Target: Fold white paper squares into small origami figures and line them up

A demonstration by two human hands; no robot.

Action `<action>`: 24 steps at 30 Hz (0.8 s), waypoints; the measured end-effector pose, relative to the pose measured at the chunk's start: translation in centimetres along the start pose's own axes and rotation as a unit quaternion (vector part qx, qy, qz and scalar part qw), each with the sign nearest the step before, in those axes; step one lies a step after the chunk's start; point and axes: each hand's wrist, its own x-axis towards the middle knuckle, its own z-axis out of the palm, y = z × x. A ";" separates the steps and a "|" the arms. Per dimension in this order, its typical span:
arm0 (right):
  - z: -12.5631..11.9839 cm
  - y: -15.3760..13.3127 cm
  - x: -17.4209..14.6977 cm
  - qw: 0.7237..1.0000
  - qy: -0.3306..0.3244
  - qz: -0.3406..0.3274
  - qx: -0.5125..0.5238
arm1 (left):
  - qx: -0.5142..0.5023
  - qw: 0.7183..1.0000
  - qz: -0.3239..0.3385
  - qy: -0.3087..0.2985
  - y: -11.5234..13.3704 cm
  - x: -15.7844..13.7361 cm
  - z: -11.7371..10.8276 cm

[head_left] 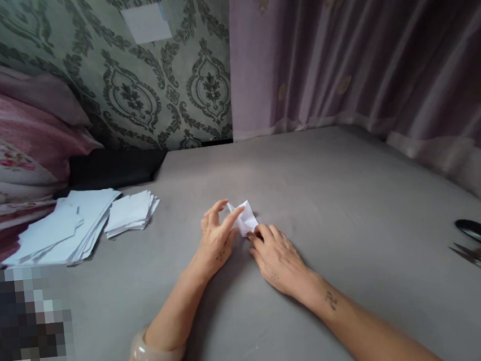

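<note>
A small creased piece of white paper (250,219) is held between the two hands, near the middle of the grey table cover (331,194). By the left hand (216,239), one finger is laid across the paper, while the other fingers are loosely bent and spread apart. By the right hand (279,256), the fingers are curled close together, and the paper's near corner is touched by their tips. Whether the paper is pinched tight by either hand cannot be told, as its underside is hidden. It also cannot be told whether the paper is resting on the cloth or is lifted a little.

The step in hand seems to be the folding of this paper, since some parts are tilted up and creases can be seen. For the next move, a steady hold by one hand and a soft, neat press by the other seem to be called for; thin paper like this could be bent wrong easily.

On the left arm, a pale bangle (157,353) is worn. Off to the left, a pile of small white papers (129,212) is set beside a pile of bigger white sheets (94,209). Far to the right, scissors (471,256) are seen, partly cut off by the view.
</note>
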 end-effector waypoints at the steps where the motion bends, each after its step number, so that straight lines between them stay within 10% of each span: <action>1: 0.0 0.0 0.0 1.000 -0.001 0.000 0.000 | -0.006 1.000 -0.011 0.013 -0.1 0.0 0.2; 17: -1.0 2.6 0.1 0.983 0.004 -0.049 0.177 | -0.087 0.990 0.039 -0.107 0.1 0.0 0.4; 24: 1.0 4.9 1.3 0.916 0.033 0.118 0.383 | -0.063 0.989 0.049 -0.127 0.5 0.1 -0.1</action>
